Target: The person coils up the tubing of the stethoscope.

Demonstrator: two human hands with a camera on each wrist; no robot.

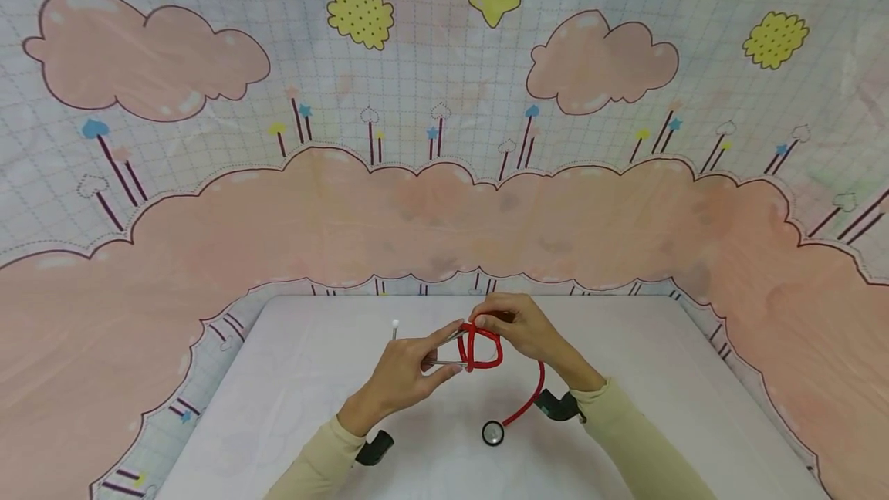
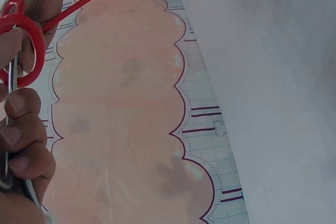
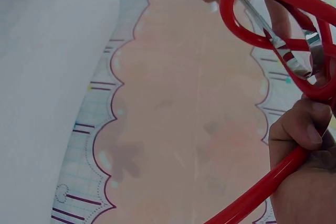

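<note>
A stethoscope with red tubing [image 1: 497, 359] is held up over the white table between both hands. My left hand [image 1: 403, 370] grips its metal ear tubes [image 1: 444, 363], with several fingers curled round them in the left wrist view. One pale ear tip [image 1: 396, 324] sticks up behind this hand. The tubing is looped around the metal tubes near the fingertips. At the top of the loop, my right hand [image 1: 525, 328] pinches the tubing; a length of red tube [image 3: 257, 195] passes under its thumb in the right wrist view. Below hangs the round chest piece [image 1: 493, 433] on its tube end.
The white table [image 1: 292, 392] stretches beneath both hands. Behind it and along its sides hangs a patterned cloth [image 1: 486, 222] with clouds and stars. A black wrist device shows at the left wrist [image 1: 375, 448] and another at the right wrist [image 1: 558, 406].
</note>
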